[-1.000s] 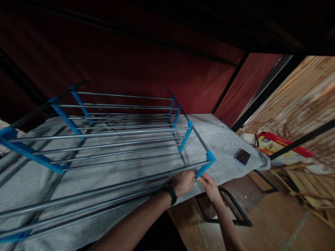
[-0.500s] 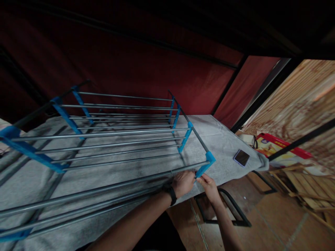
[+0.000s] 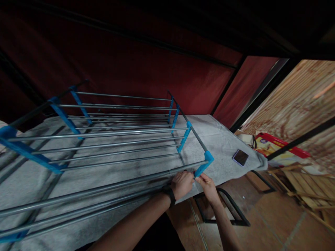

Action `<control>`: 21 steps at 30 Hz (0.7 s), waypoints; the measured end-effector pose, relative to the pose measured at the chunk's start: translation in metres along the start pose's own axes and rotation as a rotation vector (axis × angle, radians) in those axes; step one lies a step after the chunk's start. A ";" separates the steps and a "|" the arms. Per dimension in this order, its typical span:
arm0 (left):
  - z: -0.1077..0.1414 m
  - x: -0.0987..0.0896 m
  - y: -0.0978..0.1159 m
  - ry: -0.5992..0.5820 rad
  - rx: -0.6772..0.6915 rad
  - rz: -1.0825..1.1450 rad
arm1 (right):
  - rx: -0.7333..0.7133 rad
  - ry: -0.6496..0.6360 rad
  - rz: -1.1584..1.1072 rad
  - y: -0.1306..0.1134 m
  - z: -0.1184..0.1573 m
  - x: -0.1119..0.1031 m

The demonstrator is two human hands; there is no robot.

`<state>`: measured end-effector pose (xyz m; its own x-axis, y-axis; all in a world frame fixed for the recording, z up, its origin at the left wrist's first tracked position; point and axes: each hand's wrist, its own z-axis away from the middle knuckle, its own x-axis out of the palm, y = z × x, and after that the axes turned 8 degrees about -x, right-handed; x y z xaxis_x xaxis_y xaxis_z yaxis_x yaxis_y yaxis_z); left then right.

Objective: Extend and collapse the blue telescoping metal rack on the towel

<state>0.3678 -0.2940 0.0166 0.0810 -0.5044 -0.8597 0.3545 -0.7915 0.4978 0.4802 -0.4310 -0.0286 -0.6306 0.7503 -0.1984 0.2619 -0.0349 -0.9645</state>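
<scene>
1. While the left hand point(image 3: 183, 184) sits curled just below the front rod point(image 3: 104, 188), its grip is hidden; can't tell what, if anything, the fingers grasp.
2. Right hand point(image 3: 208, 187): thumb and fingertips pinch lower end of the blue bracket point(image 3: 203, 166), near right corner of rack.
3. Rack point(image 3: 125, 133), gray rods plus blue brackets, is on gray cloth point(image 3: 217, 137), red wall point(image 3: 146, 69) behind.
4. Phone point(image 3: 240, 157) lies on cloth, right of rack, apart from both hands.

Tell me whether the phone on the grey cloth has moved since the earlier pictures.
No; against the right end of the grey cloth, the phone keeps its place.
</scene>
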 end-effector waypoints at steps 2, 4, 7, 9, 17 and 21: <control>-0.002 0.000 -0.001 0.002 -0.008 0.013 | -0.001 -0.010 -0.013 0.000 0.000 0.000; -0.003 0.001 -0.003 0.001 -0.011 0.026 | -0.005 -0.022 -0.027 0.000 0.000 0.000; -0.005 0.000 -0.005 -0.004 -0.010 0.054 | -0.012 -0.031 -0.037 0.002 0.001 0.000; -0.007 -0.001 -0.006 -0.008 -0.004 0.081 | -0.016 -0.041 -0.031 0.003 0.000 -0.001; -0.013 -0.005 -0.005 -0.015 -0.035 0.236 | -0.041 -0.082 -0.014 0.002 0.002 0.001; -0.014 -0.005 -0.006 -0.008 -0.058 0.326 | -0.074 -0.070 0.026 0.000 0.004 0.004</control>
<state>0.3787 -0.2818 0.0162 0.1921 -0.7308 -0.6550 0.3637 -0.5668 0.7392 0.4752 -0.4305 -0.0298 -0.6716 0.7018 -0.2377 0.3305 -0.0034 -0.9438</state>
